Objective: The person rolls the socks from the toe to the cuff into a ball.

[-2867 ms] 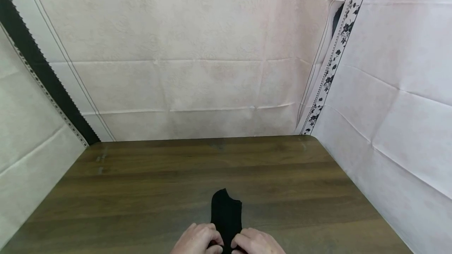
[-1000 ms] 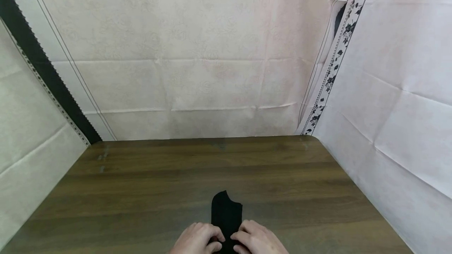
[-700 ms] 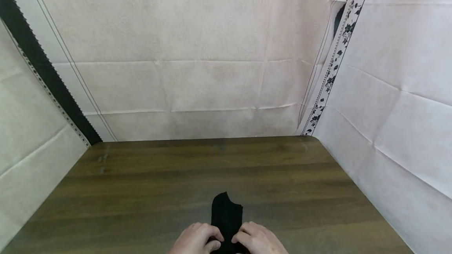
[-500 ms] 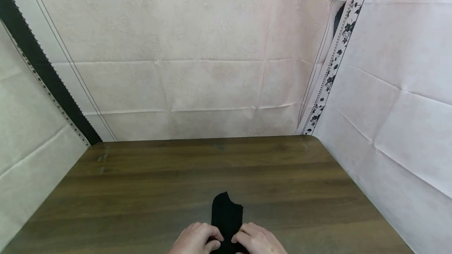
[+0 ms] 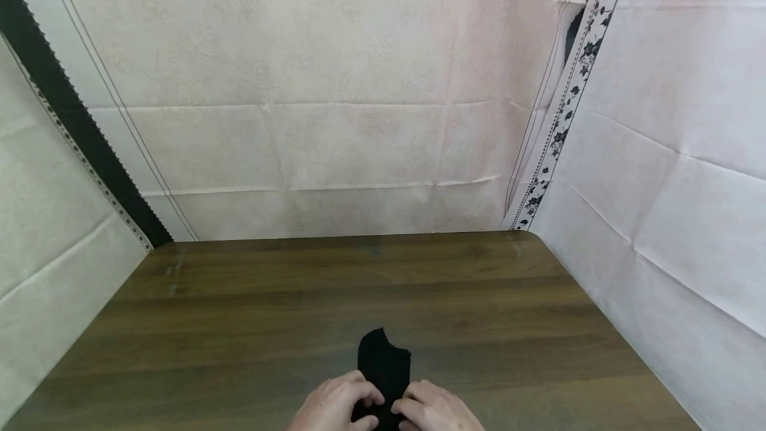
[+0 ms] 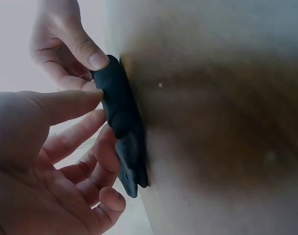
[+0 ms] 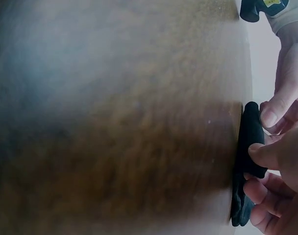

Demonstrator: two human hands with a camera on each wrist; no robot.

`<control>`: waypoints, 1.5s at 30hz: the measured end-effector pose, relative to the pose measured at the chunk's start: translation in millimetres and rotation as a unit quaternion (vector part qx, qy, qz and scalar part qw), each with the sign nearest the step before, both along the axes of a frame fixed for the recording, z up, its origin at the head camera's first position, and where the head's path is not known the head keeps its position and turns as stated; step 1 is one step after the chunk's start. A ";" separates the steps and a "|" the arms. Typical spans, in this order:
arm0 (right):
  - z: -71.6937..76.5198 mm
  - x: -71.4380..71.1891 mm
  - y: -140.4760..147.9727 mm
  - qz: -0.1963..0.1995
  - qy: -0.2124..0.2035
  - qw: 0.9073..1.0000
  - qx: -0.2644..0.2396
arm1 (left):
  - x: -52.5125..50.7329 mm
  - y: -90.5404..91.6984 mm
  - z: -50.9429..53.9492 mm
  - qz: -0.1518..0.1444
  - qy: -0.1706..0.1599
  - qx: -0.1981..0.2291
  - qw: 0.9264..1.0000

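Your left hand (image 5: 340, 401): pinching the near part of the black cloth (image 5: 385, 368) between thumb and curled fingers.
Your right hand (image 5: 439, 408): pinching it too, close beside the left, cloth showing between the 2.
Place of the black cloth: on the table (image 5: 269, 311), right in front of you; near end a rounded roll in the wrist views, far end flat, its edge curving inward.
Wood: brown, grained, far corners rounded.
Side sheets (image 5: 688, 165): white, creased, 1 on either side of you.
Black band (image 5: 78, 105): slanting up at far left.
Floral border (image 5: 559, 132): black on white, far right.
Back sheet (image 5: 359, 85): pale, creased, beyond the far edge.
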State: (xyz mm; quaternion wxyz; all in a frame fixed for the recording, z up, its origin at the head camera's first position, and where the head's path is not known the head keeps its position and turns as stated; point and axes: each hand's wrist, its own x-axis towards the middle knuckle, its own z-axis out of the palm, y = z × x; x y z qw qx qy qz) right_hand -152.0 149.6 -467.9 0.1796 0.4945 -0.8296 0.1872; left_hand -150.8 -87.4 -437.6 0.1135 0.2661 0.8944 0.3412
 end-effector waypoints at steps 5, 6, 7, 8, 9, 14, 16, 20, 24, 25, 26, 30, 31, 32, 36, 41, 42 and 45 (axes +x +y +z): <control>-0.7 0.4 0.5 -0.002 0.002 1.000 -0.006 | 0.4 0.1 -0.1 -0.016 0.023 -0.021 0.999; -0.7 0.2 0.6 -0.003 -0.001 1.000 -0.004 | -0.3 0.1 -0.5 -0.015 0.023 -0.024 0.999; -0.5 0.3 0.7 -0.004 -0.004 1.000 -0.002 | -0.9 0.2 -0.7 -0.016 0.022 -0.029 0.999; -0.4 0.3 0.6 -0.005 -0.008 1.000 0.001 | -1.3 0.1 -0.7 -0.015 0.020 -0.033 0.999; -0.2 0.3 0.7 -0.006 -0.013 1.000 0.005 | -1.9 0.2 -0.9 -0.015 0.019 -0.036 0.999; 0.7 1.2 0.8 -0.011 -0.039 0.999 0.011 | -3.2 0.9 -1.8 -0.014 0.014 -0.045 0.999; 0.8 1.6 0.9 -0.015 -0.042 0.999 0.013 | -3.7 1.2 -2.1 -0.014 0.012 -0.046 0.999; 1.0 2.4 1.6 -0.025 -0.041 0.999 0.018 | -4.5 1.8 -2.2 -0.017 0.017 -0.064 0.998; 1.0 3.5 2.2 -0.034 -0.034 0.999 0.005 | -5.9 2.0 -2.4 -0.024 0.026 -0.081 0.996; 1.0 3.7 2.1 -0.035 -0.028 0.999 -0.003 | -6.4 2.0 -2.5 -0.026 0.026 -0.082 0.996; 1.1 3.9 1.9 -0.037 -0.023 0.999 -0.012 | -6.9 1.7 -2.6 -0.031 0.028 -0.084 0.996; 1.2 4.1 0.5 -0.034 -0.007 0.998 -0.049 | -8.5 1.9 -3.0 -0.038 0.033 -0.085 0.995; 1.3 4.2 0.0 -0.032 -0.008 0.998 -0.056 | -8.5 1.8 -3.2 -0.039 0.036 -0.085 0.995; 1.5 4.3 -0.4 -0.030 -0.010 0.998 -0.060 | -8.6 1.8 -3.1 -0.040 0.037 -0.083 0.995; 2.3 5.1 -1.5 -0.023 -0.028 0.997 -0.068 | -7.9 2.0 -1.8 -0.035 0.033 -0.074 0.996; 2.9 5.1 -0.7 -0.016 -0.036 0.998 -0.058 | -7.0 1.6 -1.6 -0.033 0.028 -0.065 0.997; 3.0 4.9 -0.5 -0.017 -0.034 0.998 -0.053 | -6.8 1.5 -1.6 -0.032 0.028 -0.063 0.997; 3.4 4.6 -0.3 -0.021 -0.031 0.999 -0.037 | -6.2 1.2 -1.0 -0.030 0.026 -0.056 0.998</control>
